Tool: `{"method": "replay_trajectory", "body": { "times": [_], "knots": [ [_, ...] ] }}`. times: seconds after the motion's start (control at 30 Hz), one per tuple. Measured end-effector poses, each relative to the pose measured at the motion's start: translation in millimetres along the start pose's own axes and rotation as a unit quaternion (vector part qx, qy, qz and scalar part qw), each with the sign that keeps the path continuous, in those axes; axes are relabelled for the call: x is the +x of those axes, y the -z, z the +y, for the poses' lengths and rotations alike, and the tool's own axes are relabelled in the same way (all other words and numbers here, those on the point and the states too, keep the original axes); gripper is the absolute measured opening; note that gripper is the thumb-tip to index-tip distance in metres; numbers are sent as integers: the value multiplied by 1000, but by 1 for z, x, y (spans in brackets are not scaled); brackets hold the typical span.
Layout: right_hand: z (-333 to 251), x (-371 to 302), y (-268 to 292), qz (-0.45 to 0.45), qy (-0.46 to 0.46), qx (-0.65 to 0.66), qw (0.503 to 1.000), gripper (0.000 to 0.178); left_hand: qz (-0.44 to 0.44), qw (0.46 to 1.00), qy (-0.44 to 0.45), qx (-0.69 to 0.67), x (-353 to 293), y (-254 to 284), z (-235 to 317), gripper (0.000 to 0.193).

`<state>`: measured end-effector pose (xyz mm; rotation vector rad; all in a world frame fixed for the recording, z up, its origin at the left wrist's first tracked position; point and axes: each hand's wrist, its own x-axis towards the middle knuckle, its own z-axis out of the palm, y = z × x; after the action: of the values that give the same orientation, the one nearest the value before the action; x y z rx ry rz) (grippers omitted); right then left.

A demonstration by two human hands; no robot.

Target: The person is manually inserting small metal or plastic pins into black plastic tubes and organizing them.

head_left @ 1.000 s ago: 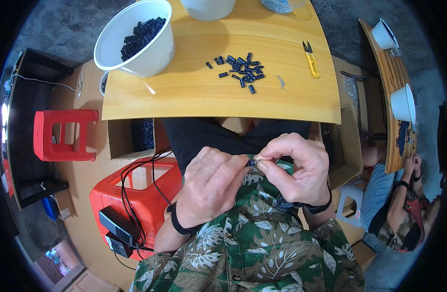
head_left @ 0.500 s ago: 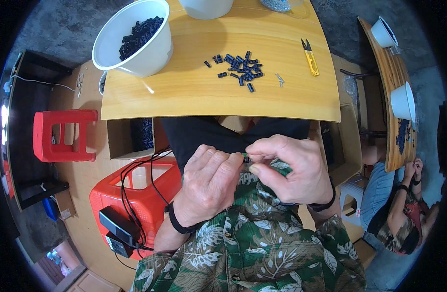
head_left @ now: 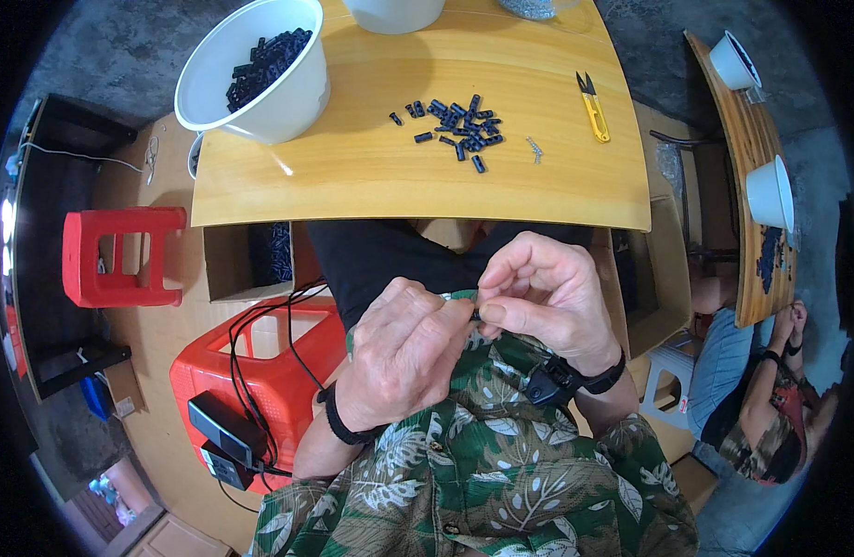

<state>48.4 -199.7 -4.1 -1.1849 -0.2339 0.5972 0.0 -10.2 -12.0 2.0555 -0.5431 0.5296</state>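
Above my lap, in front of the table edge, both hands meet at a small black cylindrical piece [head_left: 475, 315], mostly hidden by the fingers. My left hand [head_left: 399, 339] is closed around it, back of the hand upward. My right hand [head_left: 552, 297] pinches at its right end between thumb and forefinger, the other fingers curled. On the table ahead lies a loose pile of similar black pieces [head_left: 467, 130]. Right of the pile are a few tiny silvery parts, perhaps springs [head_left: 535, 149]. Yellow-handled thread snips [head_left: 595, 113] lie farther right.
A white bucket [head_left: 313, 97] of black pieces stands on the wooden table [head_left: 390, 190] at left; another white container [head_left: 394, 14] is behind. Red stools [head_left: 199, 371] with black cables, and cardboard boxes [head_left: 664, 278], flank me. A co-worker [head_left: 761, 399] sits at a right-hand table.
My right hand has turned at the wrist, so its palm side and a dark wristband device now show. My left hand has barely shifted. The table items stay put.
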Motion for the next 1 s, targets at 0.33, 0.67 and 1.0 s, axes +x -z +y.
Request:
{"method": "replay_trajectory", "body": {
  "times": [0.33, 0.67, 1.0],
  "knots": [
    [7, 4, -8, 39, 99, -240, 965, 7, -11, 997, 65, 43, 2, 0, 1, 27],
    [9, 14, -11, 33, 49, -174, 983, 9, 17, 994, 105, 2, -1, 2, -9, 21],
    [17, 68, 27, 203, 160, -418, 871, 8, 47, 992, 114, -10, -1, 5, -12, 16]
  ]
}}
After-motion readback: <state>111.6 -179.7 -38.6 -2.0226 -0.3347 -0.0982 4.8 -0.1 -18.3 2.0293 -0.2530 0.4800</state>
